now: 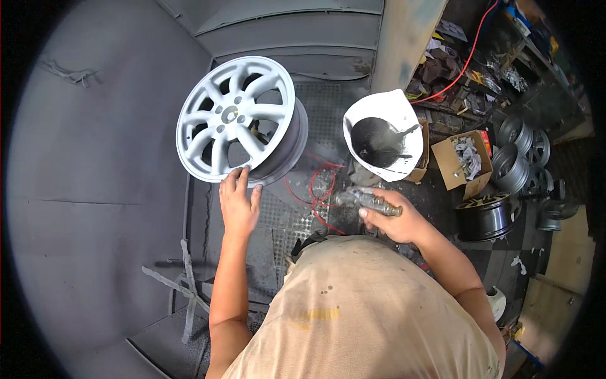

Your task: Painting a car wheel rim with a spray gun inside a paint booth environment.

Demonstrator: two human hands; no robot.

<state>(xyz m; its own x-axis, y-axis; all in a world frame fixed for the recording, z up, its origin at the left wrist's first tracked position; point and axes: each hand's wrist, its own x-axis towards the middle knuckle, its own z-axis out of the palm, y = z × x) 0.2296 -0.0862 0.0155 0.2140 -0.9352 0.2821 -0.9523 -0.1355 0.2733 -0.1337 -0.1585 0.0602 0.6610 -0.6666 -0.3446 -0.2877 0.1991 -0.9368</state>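
Observation:
A pale grey-white alloy wheel rim (235,117) stands tilted on its edge above a metal grate floor (297,208). My left hand (238,202) rests flat against the rim's lower edge, fingers spread on it. My right hand (394,218) is closed round a paint-crusted spray gun (366,201), held low to the right of the rim with its nozzle pointing left. A red hose (315,189) loops across the grate between the two hands.
A white bucket (380,134) with black paint sits behind the gun. A cardboard box (466,161) of rags, several bare wheel rims (511,165) and a dark rim (485,218) stand at right. Grey booth walls (101,177) close the left. A cluttered shelf (480,76) lies at the far right.

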